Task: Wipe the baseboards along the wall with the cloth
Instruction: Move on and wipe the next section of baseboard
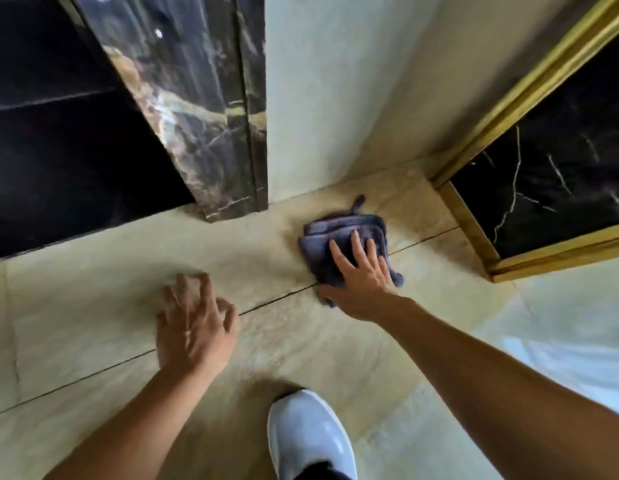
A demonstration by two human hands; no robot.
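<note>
A folded dark blue-grey cloth (339,233) lies flat on the beige marble floor, a short way in front of the foot of the pale wall (322,133). My right hand (361,282) presses flat on the cloth's near part, fingers spread over it. My left hand (193,327) hovers just over the floor to the left, fingers apart and curled, holding nothing. No separate baseboard strip is visible where the pale wall meets the floor.
A dark veined marble column (211,133) stands left of the pale wall, with a black panel (58,133) beyond it. At right a gold frame (474,230) borders black marble (550,188). My white shoe (308,438) is on the floor below.
</note>
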